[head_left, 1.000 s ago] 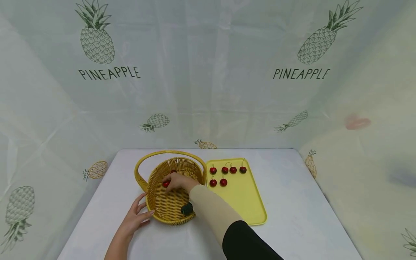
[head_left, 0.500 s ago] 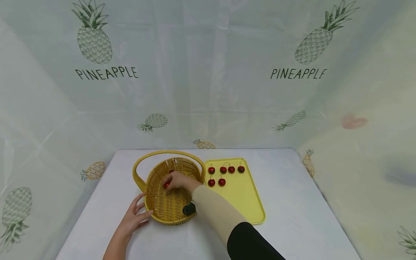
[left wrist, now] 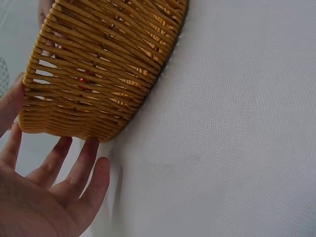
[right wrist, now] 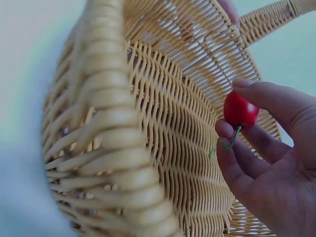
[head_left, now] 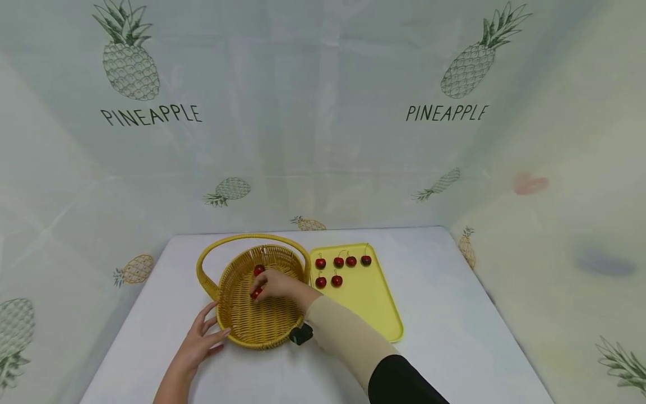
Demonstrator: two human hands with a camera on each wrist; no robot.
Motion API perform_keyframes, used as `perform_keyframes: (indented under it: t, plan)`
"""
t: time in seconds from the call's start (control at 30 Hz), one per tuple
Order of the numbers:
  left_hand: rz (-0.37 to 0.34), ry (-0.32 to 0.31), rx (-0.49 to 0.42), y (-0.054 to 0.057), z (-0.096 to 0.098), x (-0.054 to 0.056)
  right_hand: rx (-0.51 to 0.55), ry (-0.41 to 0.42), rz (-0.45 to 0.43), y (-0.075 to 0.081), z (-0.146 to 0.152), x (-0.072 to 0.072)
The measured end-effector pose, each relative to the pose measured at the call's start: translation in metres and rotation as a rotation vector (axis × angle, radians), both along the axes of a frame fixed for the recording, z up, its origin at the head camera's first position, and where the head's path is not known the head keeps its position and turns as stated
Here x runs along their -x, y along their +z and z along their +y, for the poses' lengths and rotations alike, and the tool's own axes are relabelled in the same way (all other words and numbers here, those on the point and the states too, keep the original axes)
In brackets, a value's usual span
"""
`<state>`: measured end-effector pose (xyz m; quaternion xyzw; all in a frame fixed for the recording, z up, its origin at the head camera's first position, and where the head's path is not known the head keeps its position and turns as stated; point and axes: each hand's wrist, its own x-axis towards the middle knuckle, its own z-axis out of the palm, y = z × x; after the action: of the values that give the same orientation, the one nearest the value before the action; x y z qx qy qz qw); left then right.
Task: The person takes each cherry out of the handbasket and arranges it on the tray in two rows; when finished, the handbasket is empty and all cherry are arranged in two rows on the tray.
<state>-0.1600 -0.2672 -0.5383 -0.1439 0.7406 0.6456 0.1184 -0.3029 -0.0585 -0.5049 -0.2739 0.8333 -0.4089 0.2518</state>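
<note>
A yellow-brown wicker basket point(head_left: 262, 343) with a raised handle stands on the table. My right hand point(head_left: 276, 285) reaches into it and pinches a red cherry point(right wrist: 241, 108) between thumb and fingers; its green stem hangs down in the right wrist view. Behind that hand, another cherry point(head_left: 259, 270) lies in the basket. At the basket's left side is my left hand point(head_left: 195, 343), fingers spread. In the left wrist view its fingertips point(left wrist: 91, 145) touch the woven wall from outside, and the thumb lies by the rim.
Right of the basket, close beside it, a yellow tray point(head_left: 373, 306) holds several cherries point(head_left: 336, 280) in two rows towards its far end. The white table point(head_left: 444, 314) meets a pineapple-print cloth point(head_left: 323, 140) behind. A black wrist device point(head_left: 301, 334) hangs by the basket's front rim.
My right hand, with the cherry, has shifted slightly towards me and to the right inside the basket, uncovering more of the other cherry. The left hand stays at the basket. The head view has turned slightly.
</note>
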Motion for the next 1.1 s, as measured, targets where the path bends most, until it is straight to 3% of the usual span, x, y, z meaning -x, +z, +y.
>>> perform_keyframes:
  t: [0.4, 0.97, 1.1]
  plan:
    - [-0.012, 0.007, 0.006, 0.001, 0.001, 0.002, 0.094, 0.017, -0.007, 0.007, 0.026, -0.017]
    - [-0.025, 0.003, -0.011, 0.0, 0.002, 0.003, 0.131, 0.027, 0.014, 0.022, 0.067, -0.035]
    - [-0.028, -0.001, -0.019, 0.001, 0.002, 0.003, 0.14, 0.029, -0.017, 0.024, 0.079, -0.036]
